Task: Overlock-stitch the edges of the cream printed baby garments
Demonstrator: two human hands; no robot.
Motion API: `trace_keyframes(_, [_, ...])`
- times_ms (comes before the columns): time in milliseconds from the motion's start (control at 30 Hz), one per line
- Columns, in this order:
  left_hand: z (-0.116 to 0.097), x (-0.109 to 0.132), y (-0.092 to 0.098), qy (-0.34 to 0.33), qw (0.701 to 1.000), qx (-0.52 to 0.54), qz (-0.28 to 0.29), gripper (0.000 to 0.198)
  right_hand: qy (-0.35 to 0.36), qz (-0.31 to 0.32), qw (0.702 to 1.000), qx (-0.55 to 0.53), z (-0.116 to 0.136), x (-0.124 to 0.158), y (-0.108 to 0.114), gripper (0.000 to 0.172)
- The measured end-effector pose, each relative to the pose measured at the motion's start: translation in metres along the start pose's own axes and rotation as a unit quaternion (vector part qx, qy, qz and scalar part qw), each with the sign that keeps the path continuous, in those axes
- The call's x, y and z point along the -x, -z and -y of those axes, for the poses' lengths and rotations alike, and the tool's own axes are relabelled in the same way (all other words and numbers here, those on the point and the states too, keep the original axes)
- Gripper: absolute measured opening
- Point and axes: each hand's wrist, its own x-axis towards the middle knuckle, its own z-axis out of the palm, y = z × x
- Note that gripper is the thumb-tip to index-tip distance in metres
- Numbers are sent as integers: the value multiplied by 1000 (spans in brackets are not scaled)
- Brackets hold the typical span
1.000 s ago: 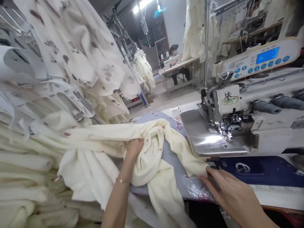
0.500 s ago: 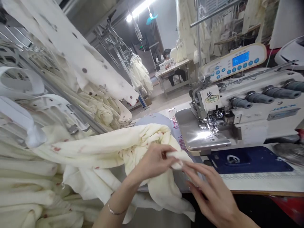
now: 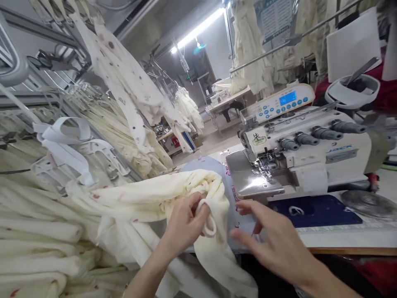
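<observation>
My left hand is closed, thumb against fingers, on a small white fabric loop that hangs from the grip. Beneath and behind it lies a cream garment with small reddish spots, bunched on the table and trailing over its front edge. To the right, my right hand is apart from the cloth, its thumb and fingers spread with nothing between them. Beyond that hand stands a white overlock sewing machine with a shiny metal plate.
Cream garments are piled or hung at the left, under a white strap. A spotted cloth hangs above. On the table, a dark blue mat bears another white loop. A person sits at a distant sewing table, mostly hidden.
My right hand has let go of the white loop and moved away, fingers spreading. My left hand has drawn the loop a little left. The camera view has shifted.
</observation>
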Motion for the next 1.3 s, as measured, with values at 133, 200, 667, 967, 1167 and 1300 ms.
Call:
trace_keyframes(133, [-8, 10, -8, -59, 984, -169, -8, 32, 54, -5, 997, 58, -8, 1, -11, 27])
trace_keyframes(200, [-9, 12, -12, -62, 958, -280, 3, 26, 98, 34, 994, 40, -16, -7, -5, 34])
trace_keyframes(667, [-12, -64, -38, -163, 981, -89, 63, 22, 221, 40, 966, 132, -28, 2, 24, 65])
trace_keyframes(967, [-21, -83, -39, -72, 997, -28, 2, 17, 293, 5, 941, 167, -48, 29, -4, 30])
trace_keyframes(1167, [-20, -119, -64, -93, 992, -84, 4, 6, 315, 8, 935, 162, -61, 14, 38, 37])
trace_keyframes(1300, [-17, -147, -98, -98, 986, -132, -3, 6, 295, -32, 945, 136, -85, 19, 42, 35])
